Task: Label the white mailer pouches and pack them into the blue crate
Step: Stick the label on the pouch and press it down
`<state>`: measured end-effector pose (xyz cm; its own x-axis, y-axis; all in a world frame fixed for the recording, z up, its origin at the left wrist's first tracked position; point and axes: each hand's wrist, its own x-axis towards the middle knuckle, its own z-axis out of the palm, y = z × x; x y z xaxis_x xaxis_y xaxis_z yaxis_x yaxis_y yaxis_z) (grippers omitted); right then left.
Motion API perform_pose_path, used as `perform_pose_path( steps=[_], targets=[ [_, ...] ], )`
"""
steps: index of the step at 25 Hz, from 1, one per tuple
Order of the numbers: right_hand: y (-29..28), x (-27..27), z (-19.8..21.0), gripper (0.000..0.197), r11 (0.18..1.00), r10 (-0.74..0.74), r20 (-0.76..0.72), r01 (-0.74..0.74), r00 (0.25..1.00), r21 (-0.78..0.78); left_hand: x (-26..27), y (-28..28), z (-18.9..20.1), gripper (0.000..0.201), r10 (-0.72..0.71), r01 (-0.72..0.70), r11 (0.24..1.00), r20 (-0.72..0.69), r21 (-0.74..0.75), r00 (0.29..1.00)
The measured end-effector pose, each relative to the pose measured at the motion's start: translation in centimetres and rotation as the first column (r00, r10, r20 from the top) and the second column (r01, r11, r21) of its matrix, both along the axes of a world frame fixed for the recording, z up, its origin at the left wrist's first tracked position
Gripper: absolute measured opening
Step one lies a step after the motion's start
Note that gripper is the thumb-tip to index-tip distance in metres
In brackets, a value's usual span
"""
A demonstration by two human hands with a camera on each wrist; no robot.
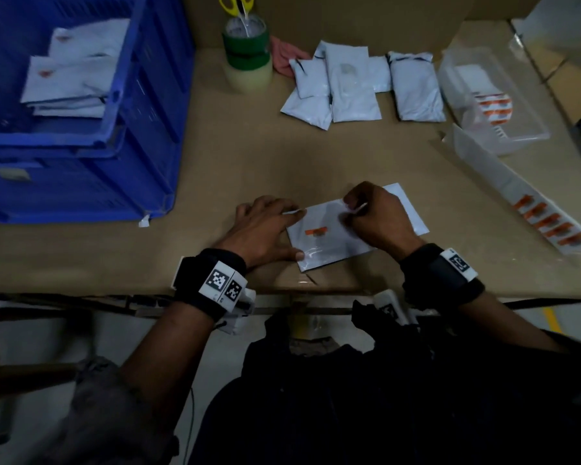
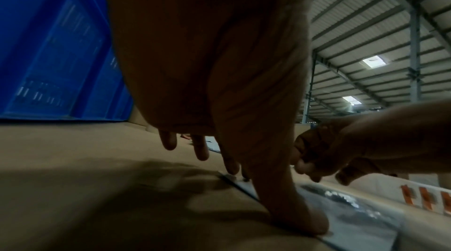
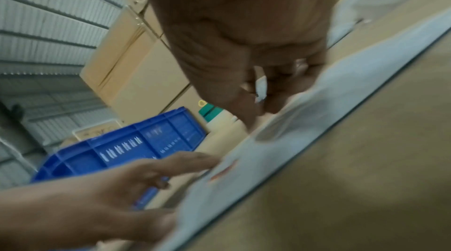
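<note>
A white mailer pouch (image 1: 359,236) lies flat on the cardboard table near its front edge, with a small orange label (image 1: 316,232) stuck on its left half. My left hand (image 1: 282,231) lies spread over the pouch's left edge; its thumb (image 2: 312,222) presses the near corner down. My right hand (image 1: 353,213) is curled over the pouch's top edge and pinches a small white strip (image 3: 261,89) between thumb and fingers. The blue crate (image 1: 141,95) stands at the far left on another crate and holds labelled pouches (image 1: 71,82).
A pile of several unlabelled pouches (image 1: 349,82) lies at the back centre. A sheet of orange labels (image 1: 550,223) and a clear tray (image 1: 490,99) sit to the right. Tape rolls holding scissors (image 1: 247,52) stand behind, near the crate. Cardboard boxes wall the back.
</note>
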<state>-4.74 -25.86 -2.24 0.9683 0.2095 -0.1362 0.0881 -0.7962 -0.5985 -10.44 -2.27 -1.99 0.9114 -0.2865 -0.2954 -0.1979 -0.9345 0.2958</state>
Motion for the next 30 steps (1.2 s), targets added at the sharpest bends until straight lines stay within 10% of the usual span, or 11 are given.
perform_pose_path(
  steps=[7,18,23,30],
  targets=[
    [-1.0,-2.6,-3.1,0.044,0.825,0.545,0.199,-0.48,0.814,-0.298,-2.6,-3.1,-0.8,0.058,0.135,-0.132,0.991,0.189,-0.026,0.973],
    [-2.3,-3.2,-1.9,0.064,0.766,0.529,0.124,-0.409,0.839,-0.496,-3.6,-2.8,-1.7,0.083,0.196,-0.201,0.978,0.082,0.061,0.977],
    [-0.4,-4.5,-2.2,0.07,0.608,0.719,0.197,-0.465,0.667,-0.644,-3.4,-2.8,-1.2,0.082,0.189,-0.192,0.978,0.043,0.076,0.981],
    [-0.8,-5.0,-1.9,0.065,0.648,0.644,0.143,-0.436,0.751,-0.624,-3.4,-2.9,-1.1,0.083,0.196,-0.197,0.979,0.023,0.055,0.98]
  ],
)
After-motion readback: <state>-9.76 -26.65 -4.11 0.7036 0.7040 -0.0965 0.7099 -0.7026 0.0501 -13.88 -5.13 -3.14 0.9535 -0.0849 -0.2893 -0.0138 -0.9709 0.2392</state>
